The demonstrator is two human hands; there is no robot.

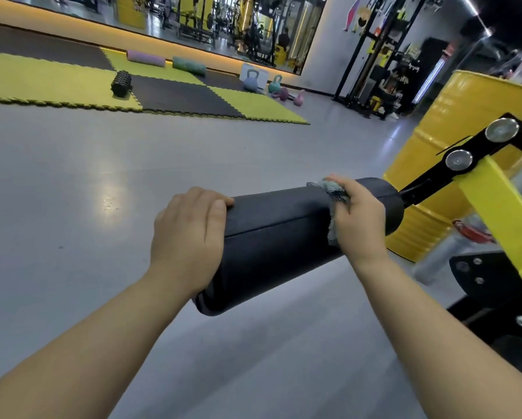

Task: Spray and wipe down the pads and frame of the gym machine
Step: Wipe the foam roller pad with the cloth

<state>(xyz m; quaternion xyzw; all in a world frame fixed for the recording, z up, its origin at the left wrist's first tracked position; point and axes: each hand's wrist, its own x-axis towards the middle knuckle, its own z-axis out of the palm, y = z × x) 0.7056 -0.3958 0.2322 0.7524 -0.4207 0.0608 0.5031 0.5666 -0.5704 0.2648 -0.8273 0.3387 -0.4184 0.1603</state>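
The left hand [190,237] lies flat over the near end of the black roller pad [283,237], fingers together and curved over the top edge, gripping nothing else, just pressing on the pad. The right hand [359,219] is closed around a grey-blue cloth [332,201], bunched under its fingers and pushed against the far part of the same pad, with a strip of the rag hanging down the pad's side.

The pad itself runs across the middle of the scene, its near end pointing toward seven o'clock and its far end toward two o'clock, where a black arm [417,192] joins it to the machine's yellow frame [501,213]. Two round metal caps [459,160] sit on the black bracket at about two o'clock.

Just behind the frame, at three o'clock, stands a yellow drum [453,116]. The grey floor [72,192] spreads out to nine o'clock. At eleven o'clock lie yellow and black mats [57,80] with a black foam roller [121,83] on them, and at twelve o'clock several kettlebells [250,81] stand near a mirrored wall [193,16].
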